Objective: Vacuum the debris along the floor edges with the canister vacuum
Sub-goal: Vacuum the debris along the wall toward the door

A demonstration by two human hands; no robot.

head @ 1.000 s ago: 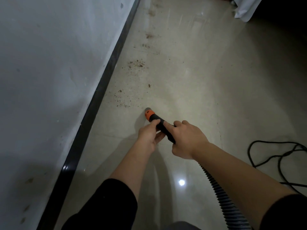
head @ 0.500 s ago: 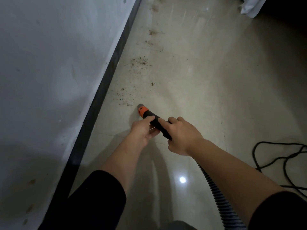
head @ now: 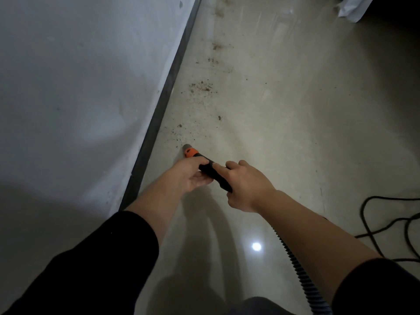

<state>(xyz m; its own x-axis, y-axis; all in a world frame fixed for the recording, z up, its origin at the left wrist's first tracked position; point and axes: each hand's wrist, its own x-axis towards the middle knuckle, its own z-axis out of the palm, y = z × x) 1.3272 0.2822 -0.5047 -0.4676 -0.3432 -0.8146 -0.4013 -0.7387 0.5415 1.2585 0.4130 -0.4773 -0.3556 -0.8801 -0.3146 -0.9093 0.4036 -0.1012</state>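
Head view shows our vacuum nozzle, black with an orange collar, its tip low at the floor just beside the dark baseboard. Fingers of our left hand curl around it near the collar; our right hand grips it further back. The ribbed hose trails under our right forearm. Debris speckles the floor ahead along the baseboard, below the white wall. A black cord loops at right.

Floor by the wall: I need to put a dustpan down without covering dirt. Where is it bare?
Bare: the wide floor right of the debris and beyond the cord; also the patch just left of the hose. Crowded: the strip along the skirting ahead of the nozzle, speckled with dirt.
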